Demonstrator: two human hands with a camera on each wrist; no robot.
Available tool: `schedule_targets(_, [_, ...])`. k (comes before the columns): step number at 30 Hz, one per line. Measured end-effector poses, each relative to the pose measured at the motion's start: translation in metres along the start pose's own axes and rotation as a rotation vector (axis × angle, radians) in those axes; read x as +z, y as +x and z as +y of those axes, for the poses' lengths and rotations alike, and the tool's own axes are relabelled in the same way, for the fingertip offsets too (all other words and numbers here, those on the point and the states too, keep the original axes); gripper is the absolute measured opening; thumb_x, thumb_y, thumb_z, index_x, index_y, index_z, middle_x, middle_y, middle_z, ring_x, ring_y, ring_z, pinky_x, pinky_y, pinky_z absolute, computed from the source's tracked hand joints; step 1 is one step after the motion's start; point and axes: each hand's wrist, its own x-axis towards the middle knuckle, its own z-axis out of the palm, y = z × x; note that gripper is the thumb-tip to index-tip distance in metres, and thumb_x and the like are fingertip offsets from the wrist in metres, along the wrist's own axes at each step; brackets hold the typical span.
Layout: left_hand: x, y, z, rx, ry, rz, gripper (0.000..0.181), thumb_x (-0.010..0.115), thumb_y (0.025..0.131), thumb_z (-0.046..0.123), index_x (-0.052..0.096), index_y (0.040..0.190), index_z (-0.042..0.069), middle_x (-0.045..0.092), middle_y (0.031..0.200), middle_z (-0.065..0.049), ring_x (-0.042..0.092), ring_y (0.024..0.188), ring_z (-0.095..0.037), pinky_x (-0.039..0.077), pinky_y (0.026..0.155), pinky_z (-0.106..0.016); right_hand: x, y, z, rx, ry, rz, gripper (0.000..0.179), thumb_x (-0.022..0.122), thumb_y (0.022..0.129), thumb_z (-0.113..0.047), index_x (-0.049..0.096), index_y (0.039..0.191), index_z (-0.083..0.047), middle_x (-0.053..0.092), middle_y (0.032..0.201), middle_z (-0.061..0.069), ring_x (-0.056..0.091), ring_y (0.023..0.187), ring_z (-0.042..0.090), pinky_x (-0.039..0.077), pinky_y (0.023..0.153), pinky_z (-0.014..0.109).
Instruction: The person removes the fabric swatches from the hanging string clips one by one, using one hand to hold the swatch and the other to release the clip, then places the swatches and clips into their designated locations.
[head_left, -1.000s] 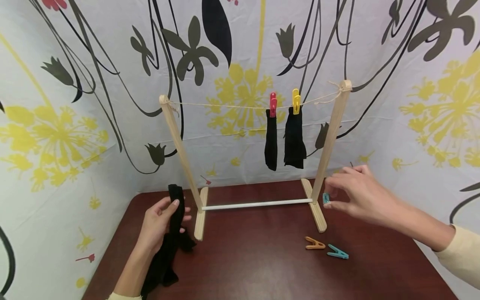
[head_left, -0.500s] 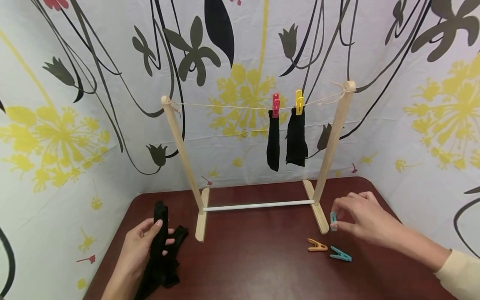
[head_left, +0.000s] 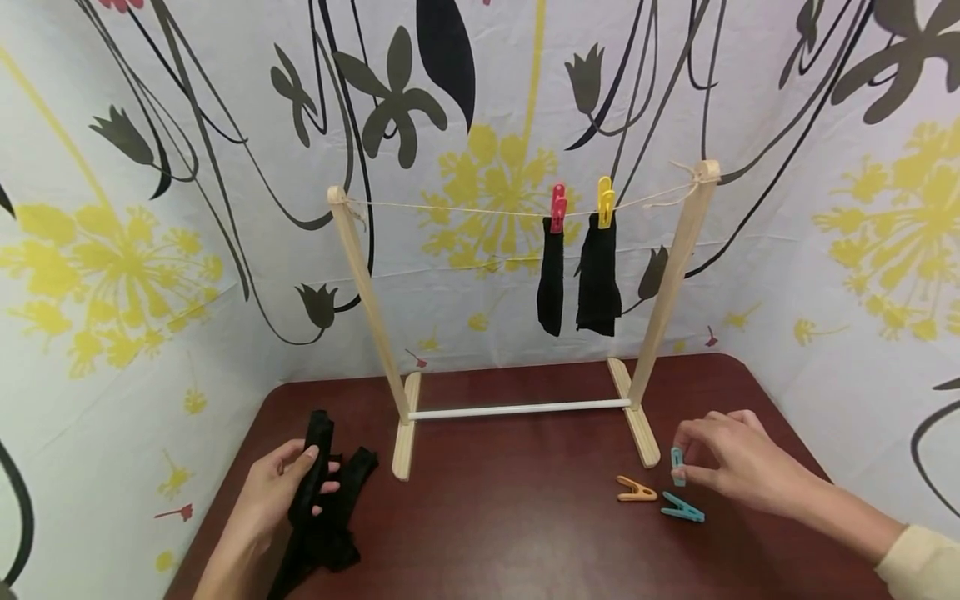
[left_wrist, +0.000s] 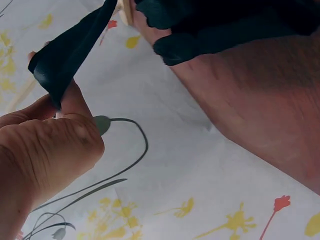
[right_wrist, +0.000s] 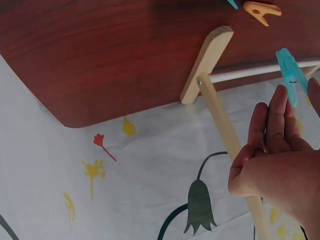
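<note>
My left hand (head_left: pixel 262 496) pinches a black sock (head_left: pixel 318 442) between thumb and fingers at the left of the table; its lower part hangs toward the black socks (head_left: pixel 352 492) heaped below. In the left wrist view the top of the held sock (left_wrist: pixel 75 52) stands folded above the fingers. On the right, my right hand (head_left: pixel 735 462) holds a light blue clothespin (head_left: pixel 678 468) by thumb and fingertips. The right wrist view shows this clothespin (right_wrist: pixel 286 67) pointing away from the fingers. Just below the hand lie an orange clothespin (head_left: pixel 645 494) and another blue clothespin (head_left: pixel 693 513).
Behind stands a wooden drying rack with a left post (head_left: pixel 367 308), a right post (head_left: pixel 675 267) and a white rod (head_left: pixel 517 409). From its string (head_left: pixel 450 208) hang two black socks (head_left: pixel 598 279), under a red clothespin (head_left: pixel 558 208) and a yellow clothespin (head_left: pixel 606 202). Patterned cloth surrounds the dark table (head_left: pixel 517 517).
My left hand has drawn back left and down with the sock. The right hand has lowered toward the loose clothespins, the blue clothespin still in its fingers.
</note>
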Motion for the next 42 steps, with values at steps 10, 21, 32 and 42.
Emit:
schedule_targets(10, [-0.002,0.021,-0.015,-0.015,0.069,-0.018,0.045,0.053,0.112,0.040,0.058,0.144,0.008,0.077,0.127,-0.016,0.079,0.103,-0.027,0.065,0.071,-0.043,0.017,-0.004,0.003,0.064,-0.007,-0.090,0.034,0.094,0.077,-0.041,0.060,0.080,-0.042,0.051,0.071,-0.033,0.051,0.076,-0.007,0.032,0.086,0.042])
schedule_targets(21, [-0.007,0.034,-0.026,0.163,0.606,0.008,0.052,0.052,0.112,0.035,0.058,0.149,-0.001,0.058,0.150,-0.030,0.055,0.137,-0.052,0.049,0.107,-0.066,0.038,-0.014,0.003,0.083,-0.069,-0.181,0.035,0.093,0.078,-0.045,0.057,0.077,-0.040,0.049,0.069,-0.030,0.046,0.078,-0.004,0.031,0.087,0.043])
schedule_targets(32, [0.001,0.036,-0.038,0.197,0.718,0.046,0.039,0.062,0.107,0.022,0.068,0.139,0.000,0.069,0.114,-0.018,0.059,0.080,-0.023,0.047,0.067,-0.036,0.051,-0.013,0.009,0.060,-0.147,-0.164,0.042,0.091,0.076,-0.054,0.053,0.075,-0.037,0.042,0.064,-0.028,0.041,0.075,-0.003,0.031,0.084,0.040])
schedule_targets(42, [0.007,0.038,-0.044,0.158,0.745,0.061,0.060,0.068,0.103,0.031,0.052,0.150,-0.003,0.062,0.089,-0.004,0.052,0.068,-0.017,0.037,0.059,-0.032,0.063,-0.013,0.011,0.032,-0.161,-0.168,0.045,0.091,0.075,-0.057,0.051,0.072,-0.036,0.039,0.062,-0.026,0.040,0.074,-0.002,0.033,0.084,0.041])
